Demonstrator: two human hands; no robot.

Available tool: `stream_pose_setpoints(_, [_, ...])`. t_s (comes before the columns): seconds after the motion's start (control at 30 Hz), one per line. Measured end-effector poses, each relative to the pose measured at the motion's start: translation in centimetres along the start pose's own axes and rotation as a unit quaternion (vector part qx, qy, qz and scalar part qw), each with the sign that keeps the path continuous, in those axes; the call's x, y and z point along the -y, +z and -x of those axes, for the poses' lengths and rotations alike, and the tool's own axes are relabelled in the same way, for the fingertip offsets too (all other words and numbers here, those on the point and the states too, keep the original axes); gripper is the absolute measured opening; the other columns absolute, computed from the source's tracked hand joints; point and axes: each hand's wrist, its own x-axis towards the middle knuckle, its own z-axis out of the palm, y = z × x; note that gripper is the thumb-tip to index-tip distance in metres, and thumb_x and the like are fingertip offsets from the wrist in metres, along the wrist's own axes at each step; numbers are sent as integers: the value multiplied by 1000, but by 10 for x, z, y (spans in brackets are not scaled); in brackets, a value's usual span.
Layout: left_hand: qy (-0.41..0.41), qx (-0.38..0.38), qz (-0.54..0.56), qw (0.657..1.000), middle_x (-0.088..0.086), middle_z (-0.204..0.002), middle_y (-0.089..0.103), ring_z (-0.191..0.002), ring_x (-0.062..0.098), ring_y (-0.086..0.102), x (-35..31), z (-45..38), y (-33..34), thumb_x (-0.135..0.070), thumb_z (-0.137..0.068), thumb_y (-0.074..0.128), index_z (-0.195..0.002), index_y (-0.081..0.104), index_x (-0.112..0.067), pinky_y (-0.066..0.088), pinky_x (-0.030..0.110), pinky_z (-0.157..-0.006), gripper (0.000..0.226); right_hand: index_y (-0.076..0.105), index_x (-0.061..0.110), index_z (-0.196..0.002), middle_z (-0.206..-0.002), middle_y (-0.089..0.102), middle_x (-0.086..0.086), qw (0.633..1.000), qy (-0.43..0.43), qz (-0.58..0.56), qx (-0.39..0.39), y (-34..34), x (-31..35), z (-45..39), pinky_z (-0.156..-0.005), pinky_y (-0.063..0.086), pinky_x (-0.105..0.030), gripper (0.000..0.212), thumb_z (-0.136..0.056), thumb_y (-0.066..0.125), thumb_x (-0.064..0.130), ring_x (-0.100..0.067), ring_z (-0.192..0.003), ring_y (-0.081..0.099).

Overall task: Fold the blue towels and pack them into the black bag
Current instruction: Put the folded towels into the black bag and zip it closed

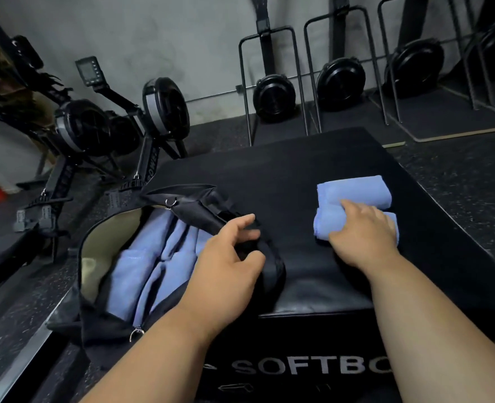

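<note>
The black bag (182,205) lies open at the left edge of the black soft box (298,170), showing a beige lining. Several folded blue towels (153,257) lie side by side inside it. My left hand (228,257) grips the bag's right rim, fingers curled round the black fabric. Two rolled blue towels rest on the box top to the right: the far towel (356,190) lies free, and my right hand (365,231) lies over the near towel (324,222), fingers curled round it.
The box's front face reads "SOFTBO". Rowing machines (94,126) stand on the floor at the left, close behind the bag. More machines stand upright in racks (275,97) along the grey back wall. Dark rubber floor surrounds the box.
</note>
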Motion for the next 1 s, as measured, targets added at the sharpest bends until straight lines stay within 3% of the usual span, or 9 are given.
stream_pose_setpoints(0.1, [13,-6,-14,1000,-30,-123,66,-74,11,65,-5,-3,11,-33,-79,59,-131,52,-59,52,25,-75,59,41,33,-154,-143,59,-3,998,6,52,28,-4,-7,-5,-104,32,-44,64,-91,51,36,-32,-130,45])
stream_pose_setpoints(0.23, [12,12,-15,1000,-24,-124,67,-74,21,64,-5,-5,22,-23,-85,61,-136,53,-51,51,20,-71,58,64,31,-124,-109,65,-1,999,2,-4,43,-12,-12,-8,-86,29,-40,37,-92,47,28,-27,-105,42])
stream_pose_setpoints(0.37, [0,19,-9,1000,-28,-121,68,-66,19,58,-6,-7,30,-17,-90,62,-135,53,-51,48,18,-64,57,64,32,-112,-119,62,3,994,3,66,85,-16,-16,-6,-94,29,-44,32,-90,41,38,-26,-112,39])
stream_pose_setpoints(0.47, [-6,27,5,1000,-29,-121,67,-65,12,56,-6,-7,33,-17,-90,61,-134,53,-52,48,19,-64,56,62,34,-119,-128,59,0,991,13,48,124,-20,-19,-3,-105,28,-49,40,-86,42,44,-28,-127,45])
stream_pose_setpoints(0.57, [-13,17,15,1000,-27,-121,68,-69,9,59,-6,-7,32,-13,-93,61,-134,54,-51,48,17,-65,57,64,32,-109,-111,65,4,990,11,20,136,-27,-19,1,-89,38,-42,32,-83,50,43,-24,-105,58])
stream_pose_setpoints(0.7, [-22,7,37,999,-24,-120,69,-82,13,68,-2,-7,31,-8,-93,61,-137,55,-46,49,17,-69,59,61,18,-91,-87,66,0,977,37,-72,197,-34,-16,6,-65,41,-34,23,-81,58,39,-21,-77,60])
stream_pose_setpoints(0.83, [-23,-18,55,998,-21,-125,67,-117,-4,61,-1,-4,29,-10,-92,63,-152,40,-42,45,22,-102,72,54,17,-83,-80,56,0,962,32,-205,178,-31,-12,8,-67,37,-36,17,-84,63,32,-21,-71,49])
stream_pose_setpoints(0.9, [-22,-34,64,997,-21,-129,63,-118,-6,60,-4,-3,28,-9,-96,64,-156,32,-42,45,21,-103,76,54,19,-82,-79,53,0,949,24,-273,158,-27,-8,8,-68,36,-36,15,-84,64,30,-19,-71,46])
stream_pose_setpoints(1.0, [-18,-47,88,995,-21,-135,58,-119,-5,60,-10,-1,25,-16,-98,68,-157,30,-43,46,19,-100,75,64,17,-92,-84,61,4,911,0,-388,137,-27,3,11,-68,41,-34,11,-86,66,27,-17,-77,55])
